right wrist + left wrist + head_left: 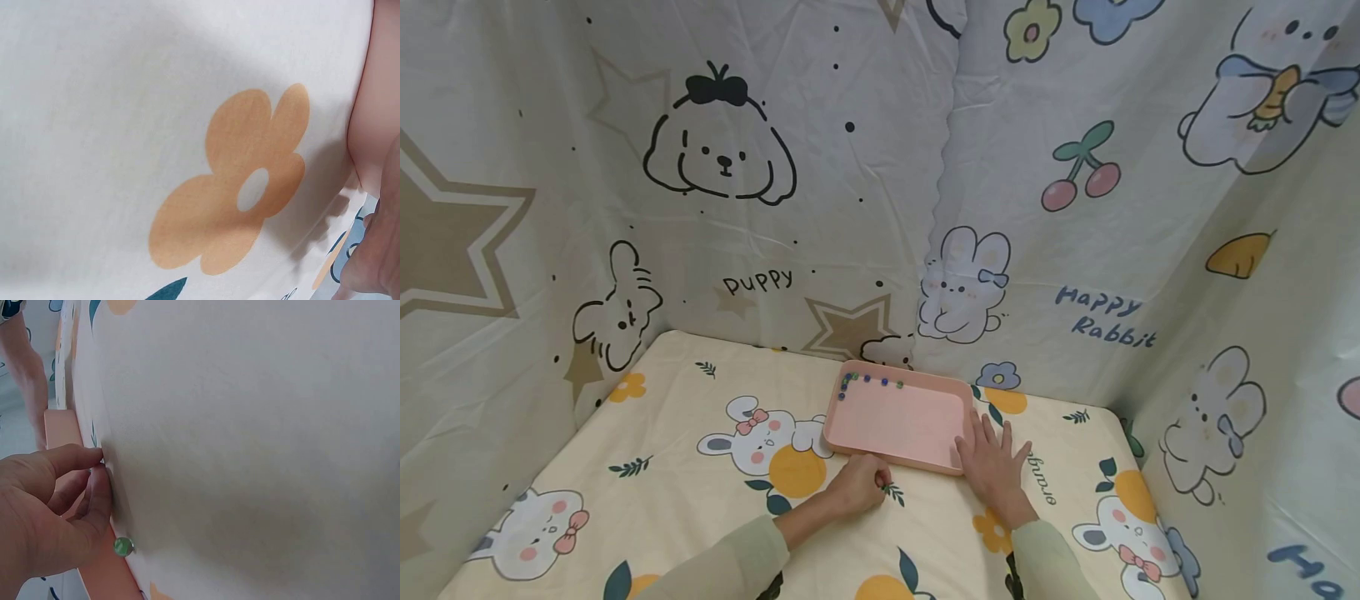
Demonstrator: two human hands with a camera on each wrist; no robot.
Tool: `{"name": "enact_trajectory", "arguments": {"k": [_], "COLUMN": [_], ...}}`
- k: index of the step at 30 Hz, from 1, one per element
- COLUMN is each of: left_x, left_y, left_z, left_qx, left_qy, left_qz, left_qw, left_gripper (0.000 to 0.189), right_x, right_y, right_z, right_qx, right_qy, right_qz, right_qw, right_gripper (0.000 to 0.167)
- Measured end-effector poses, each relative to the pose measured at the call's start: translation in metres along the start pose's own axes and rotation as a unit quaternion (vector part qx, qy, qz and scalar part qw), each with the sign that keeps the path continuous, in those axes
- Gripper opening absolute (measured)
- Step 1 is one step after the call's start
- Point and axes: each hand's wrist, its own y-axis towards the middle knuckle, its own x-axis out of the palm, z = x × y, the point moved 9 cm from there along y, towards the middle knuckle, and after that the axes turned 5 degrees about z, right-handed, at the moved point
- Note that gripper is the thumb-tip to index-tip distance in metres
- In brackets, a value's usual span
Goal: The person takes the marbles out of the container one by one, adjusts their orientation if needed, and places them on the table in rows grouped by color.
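Observation:
A pink tray (902, 429) lies on the bed-like surface, with several small blue and green marbles (884, 382) along its far and left inner walls. Just in front of its near edge is my left hand (859, 486), fingers curled, thumb and index fingertips (94, 457) close together at the cloth. Whether something sits between those tips is hidden. A green marble (124, 546) rests on the cloth beside the tray wall (103, 575), near that hand. With fingers spread, my right hand (995, 467) rests against the tray's right rim.
Patterned cream cloth (685, 500) with rabbits, oranges and flowers covers the surface under the tray. White printed curtains (850, 208) hang behind it and on both sides. In the right wrist view, an orange flower print (237, 181) fills the middle.

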Motion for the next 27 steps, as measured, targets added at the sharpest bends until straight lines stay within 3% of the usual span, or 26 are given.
{"name": "enact_trajectory", "arguments": {"k": [11,19,27], "left_x": [-0.006,-0.020,-0.046], "left_y": [-0.003,-0.006,0.015], "left_z": [0.003,0.004,0.005], "left_qx": [-0.004,-0.036,-0.023], "left_qy": [0.001,-0.038,-0.065], "left_qz": [0.000,0.001,0.031], "left_qw": [1.0000,0.9986,0.9972], "left_gripper": [0.023,0.019,0.013], "right_x": [-0.002,-0.001,0.001], "right_y": [-0.001,-0.001,0.001], "right_z": [-0.001,0.000,0.000], "right_qx": [0.004,0.005,0.005], "right_qy": [0.007,0.013,0.006], "right_qz": [-0.004,-0.012,-0.011], "right_qw": [1.0000,0.9998,0.9999], "right_gripper": [0.071,0.071,0.071]}}
